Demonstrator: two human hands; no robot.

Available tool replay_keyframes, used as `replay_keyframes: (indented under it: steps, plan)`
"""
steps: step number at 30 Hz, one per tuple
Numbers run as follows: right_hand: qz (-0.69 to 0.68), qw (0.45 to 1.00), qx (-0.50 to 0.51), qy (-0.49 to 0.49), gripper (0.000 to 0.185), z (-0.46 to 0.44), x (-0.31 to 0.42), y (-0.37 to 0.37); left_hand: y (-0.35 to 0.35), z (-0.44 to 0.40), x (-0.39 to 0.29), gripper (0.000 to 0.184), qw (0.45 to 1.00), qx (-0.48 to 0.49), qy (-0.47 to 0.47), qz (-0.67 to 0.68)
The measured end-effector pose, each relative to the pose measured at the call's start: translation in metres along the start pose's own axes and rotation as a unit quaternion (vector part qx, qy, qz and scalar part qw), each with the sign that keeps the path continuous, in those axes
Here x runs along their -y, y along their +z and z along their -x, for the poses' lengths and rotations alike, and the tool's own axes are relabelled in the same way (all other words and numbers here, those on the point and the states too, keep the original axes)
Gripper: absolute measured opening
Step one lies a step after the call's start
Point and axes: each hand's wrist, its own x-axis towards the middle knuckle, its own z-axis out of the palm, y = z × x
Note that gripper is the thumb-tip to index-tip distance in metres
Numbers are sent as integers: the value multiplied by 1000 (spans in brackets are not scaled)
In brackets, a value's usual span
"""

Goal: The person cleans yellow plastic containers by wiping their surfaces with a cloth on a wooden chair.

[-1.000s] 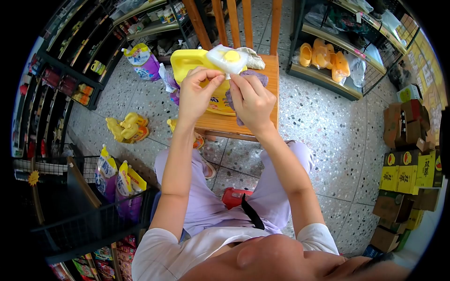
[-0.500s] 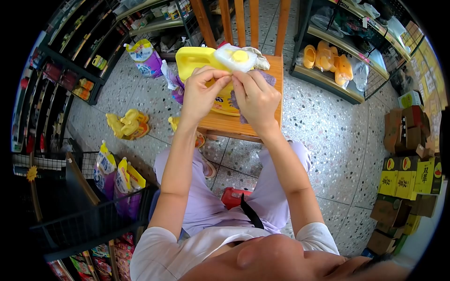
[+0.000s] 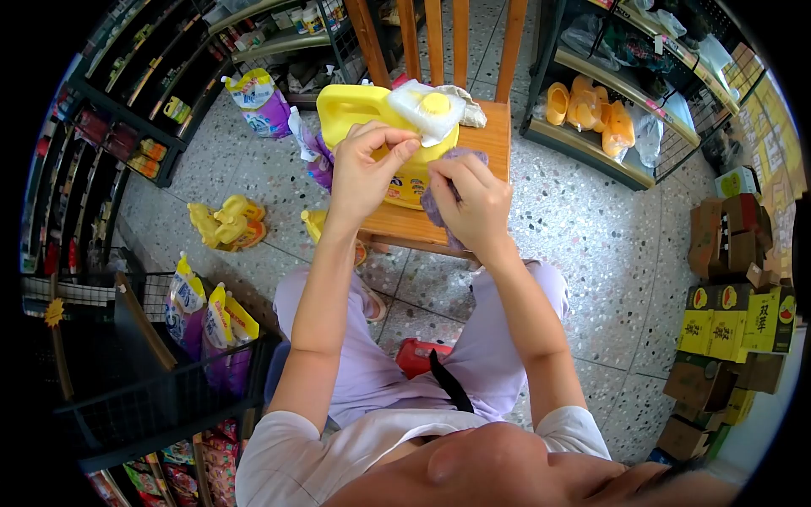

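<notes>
On a wooden chair seat point(image 3: 494, 139) stands a yellow jug point(image 3: 342, 106), with printing low on its front. Translucent plastic wrap point(image 3: 414, 103) covers its top, and a round yellow cap point(image 3: 436, 104) shows there. My left hand point(image 3: 367, 165) pinches the near edge of this plastic, thumb against forefinger. Apart from it, my right hand point(image 3: 475, 203) is closed with curled fingers; anything inside is hidden. A purple cloth point(image 3: 467, 157) lies beside the jug, behind my right hand; I cannot tell whether they touch. A pale crumpled cloth point(image 3: 470, 108) lies behind the jug.
Purple-and-yellow detergent pouches point(image 3: 260, 101) stand on the floor to the left, near several yellow bottles point(image 3: 226, 221). A rack with orange slippers point(image 3: 587, 106) is at the right, and cardboard boxes point(image 3: 735, 241) are stacked beyond. Something red point(image 3: 416, 357) lies between my legs.
My right hand has parted from my left and moved down and slightly right. My left hand stays at the plastic, whose pinched edge now shows.
</notes>
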Motion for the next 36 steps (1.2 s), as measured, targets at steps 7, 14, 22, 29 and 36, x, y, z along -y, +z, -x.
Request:
replay_keyframes:
  steps: [7, 14, 22, 29, 36]
  plan:
    - [-17, 998, -44, 37, 8, -5, 1, 2, 1, 0, 1, 14, 1000, -2, -2, 10]
    - [29, 996, -78, 23, 9, -18, 6, 17, -1, 0, 2, 13, 1000, 3, 8, 0]
    - [59, 995, -71, 22, 7, -22, 9, 19, 1, 0, 3, 13, 1000, -4, 18, 0]
    - [71, 994, -82, 25, 6, -22, 9, 23, -1, 1, 1, 12, 1000, 15, 4, -8]
    - [-26, 1000, 10, 0, 7, -3, 2, -1, -1, 2, 1, 13, 1000, -6, 15, -9]
